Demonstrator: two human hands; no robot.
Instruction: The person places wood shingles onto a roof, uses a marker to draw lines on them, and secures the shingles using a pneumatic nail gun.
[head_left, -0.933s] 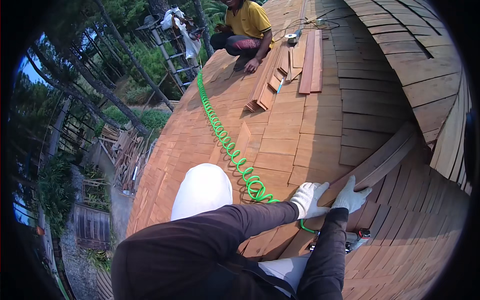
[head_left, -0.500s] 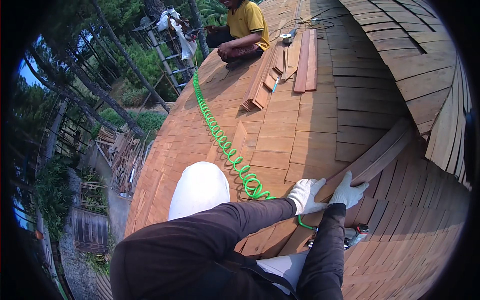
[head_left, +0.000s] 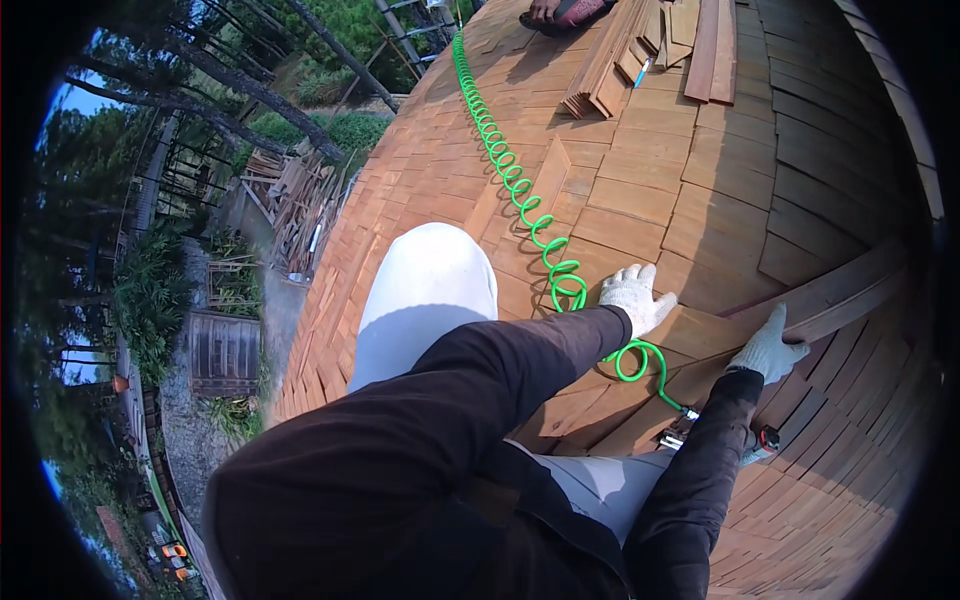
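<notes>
My left hand, in a white knit glove, lies on the wooden shingles of a roof with its fingers spread. To its right, my right hand, gloved alike, rests with fingers apart against the near end of a long dark wooden board. Beside my left wrist runs a green coiled air hose. It leads under that arm to an air tool, which my right forearm partly hides; its exact kind cannot be made out.
A stack of wooden shingles, a blue pen-like item and reddish boards lie farther up. Another person's leg and hand show at the top. The roof edge drops off at left towards a wood pile; a ladder stands there.
My left hand has come off the long board and moved left onto the shingles, opening a gap between my hands. My right hand stays at the board. The view has shifted downward and left.
</notes>
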